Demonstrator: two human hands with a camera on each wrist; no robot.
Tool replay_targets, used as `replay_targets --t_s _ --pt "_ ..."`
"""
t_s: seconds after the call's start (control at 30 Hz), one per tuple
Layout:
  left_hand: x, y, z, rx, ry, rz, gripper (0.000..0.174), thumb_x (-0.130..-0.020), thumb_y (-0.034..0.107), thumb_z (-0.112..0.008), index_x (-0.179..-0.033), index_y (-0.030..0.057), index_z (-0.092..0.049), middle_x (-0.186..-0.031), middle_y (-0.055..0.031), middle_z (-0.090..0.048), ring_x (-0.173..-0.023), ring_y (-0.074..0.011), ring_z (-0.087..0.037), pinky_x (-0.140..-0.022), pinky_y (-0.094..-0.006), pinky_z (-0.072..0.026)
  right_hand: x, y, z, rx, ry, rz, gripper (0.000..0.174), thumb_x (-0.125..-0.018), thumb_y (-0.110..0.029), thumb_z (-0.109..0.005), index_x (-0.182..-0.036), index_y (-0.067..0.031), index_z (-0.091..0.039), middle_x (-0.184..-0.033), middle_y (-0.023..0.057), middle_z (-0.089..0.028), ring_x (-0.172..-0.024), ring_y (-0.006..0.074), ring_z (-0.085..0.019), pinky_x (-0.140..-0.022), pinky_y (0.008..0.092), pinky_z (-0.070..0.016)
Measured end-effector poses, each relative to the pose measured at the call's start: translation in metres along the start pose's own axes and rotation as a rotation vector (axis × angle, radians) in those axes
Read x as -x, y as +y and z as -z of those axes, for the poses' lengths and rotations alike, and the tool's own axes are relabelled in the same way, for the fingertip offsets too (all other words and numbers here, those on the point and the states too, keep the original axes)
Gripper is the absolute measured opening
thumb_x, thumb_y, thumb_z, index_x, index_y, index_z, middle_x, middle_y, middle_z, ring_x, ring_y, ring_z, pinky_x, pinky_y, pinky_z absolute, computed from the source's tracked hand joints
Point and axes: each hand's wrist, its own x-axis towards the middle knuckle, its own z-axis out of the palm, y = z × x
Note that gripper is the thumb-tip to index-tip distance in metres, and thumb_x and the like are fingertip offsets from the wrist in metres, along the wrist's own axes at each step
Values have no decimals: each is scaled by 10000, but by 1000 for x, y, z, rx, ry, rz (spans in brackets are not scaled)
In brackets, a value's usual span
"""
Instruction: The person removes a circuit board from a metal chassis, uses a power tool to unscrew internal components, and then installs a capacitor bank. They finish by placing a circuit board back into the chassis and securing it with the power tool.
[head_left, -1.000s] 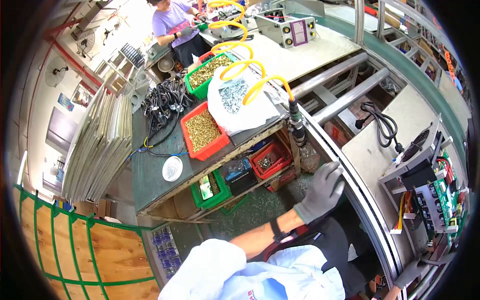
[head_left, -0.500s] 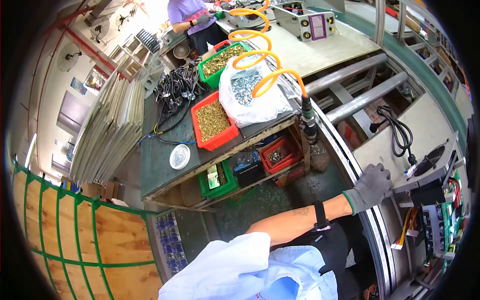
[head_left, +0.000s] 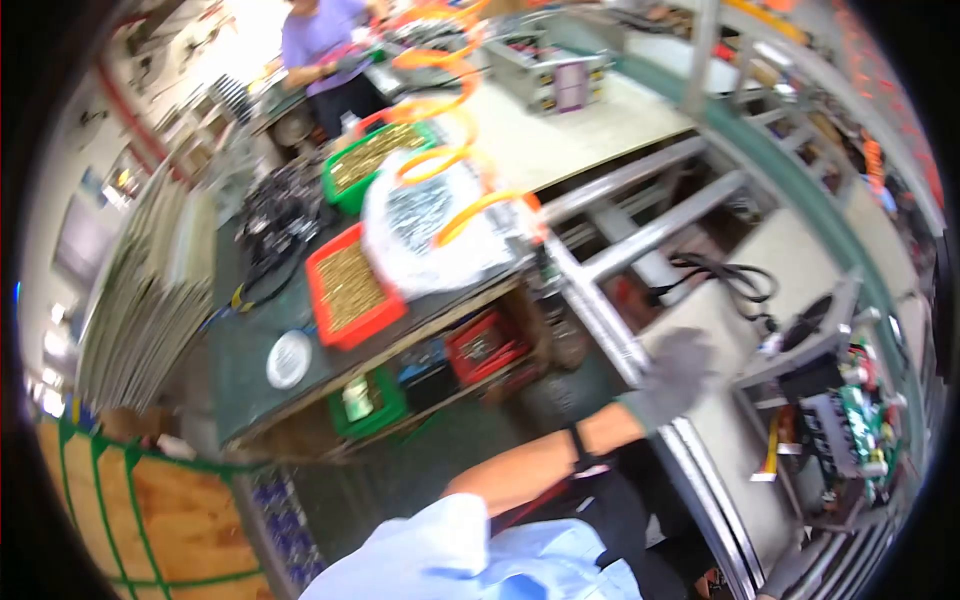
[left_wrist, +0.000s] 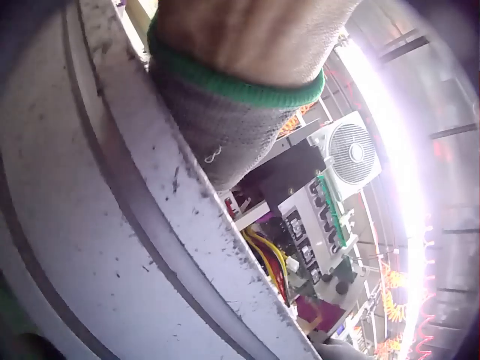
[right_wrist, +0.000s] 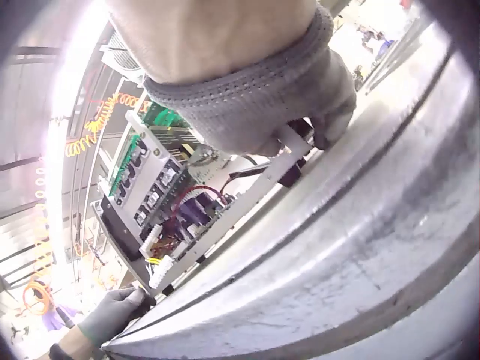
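An open metal chassis (head_left: 790, 358) with circuit boards, a fan and loose wires stands on the work line at the right. My right hand (right_wrist: 262, 101), in a grey glove, grips its metal edge (right_wrist: 259, 191), with the fingers curled over the corner. Only part of that hand shows low at the right in the head view. My left hand (head_left: 675, 380), also gloved, is over the metal rail, right beside the near corner of the chassis. Its fingers are blurred there and hidden behind the rail (left_wrist: 150, 202) in the left wrist view; I cannot tell whether they hold anything.
A coiled black power cord (head_left: 735, 280) lies behind the chassis. On the left bench (head_left: 240, 375) are a red bin (head_left: 395, 308), a green bin (head_left: 330, 185) and a white bag (head_left: 385, 260) of metal parts. An orange coiled hose (head_left: 480, 205) hangs above. Another person (head_left: 315, 45) works at the back.
My left hand has moved over from beside the bench to the rail by the chassis, and then stays near that corner. The head view has swung and is blurred now.
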Motion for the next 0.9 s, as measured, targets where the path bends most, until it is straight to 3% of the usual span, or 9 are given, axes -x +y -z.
replay_targets --t_s 0.07,0.13,0.27,0.43,0.47,0.63,0.67,0.73,0.9 --pt "6 -38 18 -119 32 60 421 -747 192 -745 -1110 21 -618 -1046 -185 -623 -1051 -380 -592 -942 -496 -463 40 -25 -1 -216 123 -99 513 -984 -65 -596 -1462 36 -439 -1416 219 -552 -1261 310 -582 -1047 377 -473" --pt "-24 -57 64 -279 -200 163 468 -767 202 -751 -1156 -3 -590 -1205 -250 -559 -1132 -425 -540 -975 -529 -437 77 -92 -1 -166 213 109 463 -974 -64 -593 -1411 44 -486 -1409 196 -553 -1303 308 -539 -1096 397 -422" --pt "-25 -80 79 -353 -346 293 462 -851 264 -716 -1196 -26 -617 -1221 -278 -576 -1160 -447 -533 -1014 -548 -421 89 -245 0 -359 -201 479 373 -837 -64 -680 -1197 3 -605 -1164 225 -619 -1095 395 -601 -974 463 -477" --pt "4 -78 70 -359 -499 88 262 -904 266 -578 -1028 95 -733 -1133 -124 -692 -1189 -302 -589 -1099 -533 -362 62 -342 -89 -586 -282 744 178 -767 -131 -681 -885 -18 -611 -899 202 -615 -842 409 -604 -784 509 -491" --pt "8 -78 69 -359 -482 76 258 -902 247 -581 -1055 88 -715 -1165 -140 -677 -1181 -317 -587 -1095 -518 -371 55 -358 -107 -449 -491 713 332 -783 -135 -675 -1077 14 -630 -1059 212 -658 -1020 387 -631 -911 487 -497" --pt "-16 -114 61 -72 -424 396 370 -940 118 -551 -1282 -19 -589 -1249 -248 -618 -1244 -400 -553 -1088 -467 -413 23 -420 -162 -237 -384 865 459 -820 -345 -684 -1179 -60 -654 -1214 155 -634 -1128 338 -604 -977 492 -452" --pt "-20 -147 47 -12 -396 366 418 -986 161 -543 -1357 -31 -551 -1150 -197 -658 -1099 -323 -631 -982 -407 -491 23 -424 -164 -212 -358 886 495 -827 -385 -681 -1218 -82 -656 -1270 142 -619 -1168 337 -583 -989 509 -438" --pt "-60 -147 33 398 -441 727 447 -1025 203 -526 -1404 -34 -516 -1013 -117 -656 -908 -201 -637 -838 -340 -531 26 -430 -171 -161 -357 911 467 -852 -459 -637 -1198 -152 -701 -1324 124 -606 -1179 323 -555 -979 524 -416" --pt "-109 -145 -29 571 -521 930 503 -1031 480 -472 -1377 116 -500 -742 -5 -516 -558 -102 -482 -483 -258 -395 16 -445 -151 -57 -629 859 452 -862 -469 -612 -1157 -144 -720 -1291 145 -621 -1192 316 -546 -974 531 -406"
